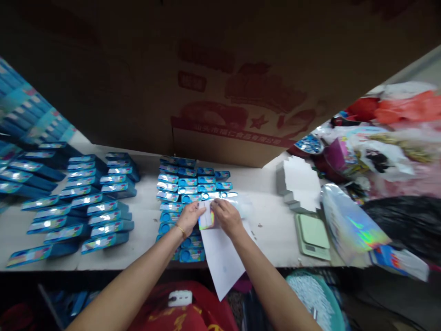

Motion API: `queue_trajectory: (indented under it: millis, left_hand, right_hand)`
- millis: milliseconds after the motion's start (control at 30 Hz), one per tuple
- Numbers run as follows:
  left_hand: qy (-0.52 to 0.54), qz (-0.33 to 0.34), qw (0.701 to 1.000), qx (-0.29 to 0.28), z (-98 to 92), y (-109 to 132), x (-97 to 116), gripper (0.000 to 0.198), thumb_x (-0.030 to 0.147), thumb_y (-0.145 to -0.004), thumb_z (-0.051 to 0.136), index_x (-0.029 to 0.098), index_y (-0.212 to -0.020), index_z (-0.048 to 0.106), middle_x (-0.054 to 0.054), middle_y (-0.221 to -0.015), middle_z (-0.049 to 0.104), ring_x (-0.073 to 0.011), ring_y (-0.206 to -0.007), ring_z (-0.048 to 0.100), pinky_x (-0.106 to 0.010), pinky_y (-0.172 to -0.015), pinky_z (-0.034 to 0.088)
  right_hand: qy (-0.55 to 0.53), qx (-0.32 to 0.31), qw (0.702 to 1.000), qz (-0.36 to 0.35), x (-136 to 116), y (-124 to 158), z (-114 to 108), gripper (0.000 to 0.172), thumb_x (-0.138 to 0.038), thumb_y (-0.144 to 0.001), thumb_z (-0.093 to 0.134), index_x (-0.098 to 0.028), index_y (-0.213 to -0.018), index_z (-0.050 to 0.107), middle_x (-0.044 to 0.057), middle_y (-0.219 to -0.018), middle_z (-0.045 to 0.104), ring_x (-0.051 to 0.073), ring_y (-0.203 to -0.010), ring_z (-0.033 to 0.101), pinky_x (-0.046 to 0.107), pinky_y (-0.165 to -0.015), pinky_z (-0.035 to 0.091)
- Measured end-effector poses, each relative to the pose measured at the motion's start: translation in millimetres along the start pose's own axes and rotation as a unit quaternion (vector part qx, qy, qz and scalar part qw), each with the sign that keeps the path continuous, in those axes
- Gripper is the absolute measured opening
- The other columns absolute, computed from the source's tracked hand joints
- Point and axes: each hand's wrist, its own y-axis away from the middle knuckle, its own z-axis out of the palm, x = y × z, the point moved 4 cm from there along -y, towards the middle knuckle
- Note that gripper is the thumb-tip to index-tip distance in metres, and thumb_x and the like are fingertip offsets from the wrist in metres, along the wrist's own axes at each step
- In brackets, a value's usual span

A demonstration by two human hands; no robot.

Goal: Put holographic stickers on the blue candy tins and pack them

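My left hand (189, 217) and my right hand (226, 215) meet over the white table (148, 230), both pinching a small shiny holographic packet (206, 219). The packet sits above a white paper sheet (222, 257) that hangs over the table's front edge. Rows of small blue boxes (191, 186) with shiny lids lie directly under and beyond my hands. A gold bangle circles my left wrist.
More blue packaged boxes (86, 202) lie in rows at the left. A large brown cardboard box (220, 92) leans over the back. At the right are a stack of white die-cut cards (299, 184), a pale green scale (312, 234), holographic bags (351, 225) and assorted plastic bags.
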Motion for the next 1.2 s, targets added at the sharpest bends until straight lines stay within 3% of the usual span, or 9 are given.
queue_trajectory:
  millis: [100,233,533,633,733,833,933,1067,1200]
  left_hand:
    - [-0.031,0.004,0.999,0.021,-0.8,-4,1,0.03,0.033,-0.058,0.066,0.012,-0.078,0.059,0.0,-0.062,0.062,-0.0127,-0.053,0.056,-0.025,-0.054,0.043]
    - [-0.041,0.023,0.999,-0.002,9.0,-7,4,0.03,0.034,-0.057,0.067,0.012,-0.075,0.059,-0.001,-0.062,0.061,-0.0122,-0.054,0.055,-0.025,-0.055,0.043]
    - [0.009,0.04,0.999,0.02,13.7,1,-5,0.027,0.034,-0.062,0.062,0.012,-0.078,0.059,0.0,-0.062,0.062,-0.0126,-0.055,0.056,-0.026,-0.056,0.045]
    - [-0.069,0.06,0.994,0.057,3.5,-6,-10,0.022,0.035,-0.066,0.058,0.014,-0.073,0.059,0.0,-0.06,0.061,-0.013,-0.053,0.055,-0.025,-0.053,0.044]
    - [-0.194,0.122,0.967,0.111,-9.2,-16,-4,0.015,0.031,-0.067,0.056,0.017,-0.07,0.061,0.0,-0.062,0.061,-0.0159,-0.062,0.057,-0.027,-0.059,0.044]
    - [-0.235,0.188,0.941,0.156,-20.7,-11,13,0.023,0.025,-0.063,0.061,0.021,-0.085,0.063,-0.004,-0.088,0.064,-0.0205,-0.089,0.055,-0.03,-0.077,0.042]
    - [-0.197,0.238,0.936,0.168,-31.0,12,33,0.028,0.032,-0.072,0.054,0.021,-0.097,0.061,-0.006,-0.106,0.059,-0.0203,-0.104,0.049,-0.03,-0.088,0.036]
    - [-0.078,0.142,0.983,0.091,-47.1,48,36,0.035,0.04,-0.078,0.047,0.018,-0.103,0.057,-0.008,-0.102,0.06,-0.0181,-0.094,0.054,-0.028,-0.081,0.04]
    - [-0.007,0.067,0.994,0.084,-75.3,73,23,0.045,0.03,-0.065,0.064,0.017,-0.107,0.053,-0.006,-0.092,0.061,-0.014,-0.079,0.057,-0.023,-0.066,0.043]
  right_hand:
    - [-0.009,0.018,0.999,0.045,-4,2,-18,0.023,-0.021,-0.087,0.037,-0.02,-0.094,0.059,0.007,-0.102,0.057,0.016,-0.089,0.05,0.029,-0.078,0.041]
    - [0.018,0.022,0.996,0.088,-3,-6,-35,0.029,-0.024,-0.085,0.041,-0.022,-0.112,0.051,0.008,-0.111,0.053,0.019,-0.099,0.047,0.032,-0.081,0.04]
    - [0.013,0.055,0.998,-0.001,8,11,-7,0.029,-0.018,-0.086,0.039,-0.019,-0.112,0.052,0.009,-0.111,0.056,0.019,-0.102,0.047,0.033,-0.083,0.041]
    - [-0.024,0.06,0.997,0.031,-3,13,-24,0.023,-0.02,-0.085,0.042,-0.02,-0.099,0.059,0.009,-0.104,0.058,0.018,-0.096,0.051,0.032,-0.079,0.043]
    - [-0.138,0.066,0.98,0.129,-18,11,-58,0.019,-0.026,-0.083,0.044,-0.021,-0.085,0.062,0.007,-0.093,0.059,0.017,-0.085,0.054,0.031,-0.074,0.044]
    - [-0.309,0.079,0.913,0.255,-32,9,-78,0.017,-0.03,-0.079,0.048,-0.021,-0.075,0.062,0.005,-0.082,0.059,0.015,-0.076,0.054,0.026,-0.063,0.044]
    - [-0.461,0.08,0.809,0.357,-45,7,-68,0.016,-0.033,-0.073,0.055,-0.019,-0.072,0.062,0.003,-0.075,0.058,0.013,-0.064,0.052,0.023,-0.052,0.041]
    - [-0.599,0.064,0.661,0.448,-66,5,-30,0.018,-0.034,-0.066,0.062,-0.016,-0.07,0.062,0.001,-0.061,0.057,0.008,-0.05,0.045,0.02,-0.044,0.032]
    - [-0.648,0.044,0.598,0.469,-95,6,1,0.022,-0.035,-0.062,0.065,-0.015,-0.071,0.063,-0.001,-0.054,0.054,0.008,-0.047,0.043,0.019,-0.043,0.03]
